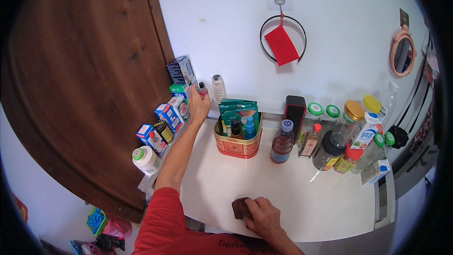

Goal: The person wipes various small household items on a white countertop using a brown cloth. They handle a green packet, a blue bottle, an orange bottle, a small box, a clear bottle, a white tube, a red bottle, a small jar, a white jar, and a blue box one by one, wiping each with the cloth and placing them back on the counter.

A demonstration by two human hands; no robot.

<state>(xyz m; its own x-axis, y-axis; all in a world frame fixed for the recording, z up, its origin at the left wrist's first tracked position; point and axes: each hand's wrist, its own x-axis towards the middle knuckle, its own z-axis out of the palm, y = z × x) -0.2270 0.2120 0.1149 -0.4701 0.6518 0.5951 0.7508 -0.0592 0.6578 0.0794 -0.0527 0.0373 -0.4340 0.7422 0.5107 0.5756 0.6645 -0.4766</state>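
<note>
My left hand (199, 107) reaches to the ledge at the back left, its fingers closed around a small reddish bottle (203, 89) with a dark cap. Just right of that bottle stands a pale slim bottle (218, 87) against the wall. Near the front edge of the white tabletop (207, 184), my right hand (264, 218) grips a folded dark brown cloth (241, 208). Between the hands and farther back sits a red and gold tin (238, 147) holding green packets (239, 110), a blue spray bottle (249, 128) and a dark-capped bottle.
Several boxes (169, 116) and a white tub (146, 160) line the ledge beside the brown door (85, 80). A drink bottle (282, 142), a black speaker (295, 113), several jars (341, 132) and small cartons (375, 172) crowd the table's right side.
</note>
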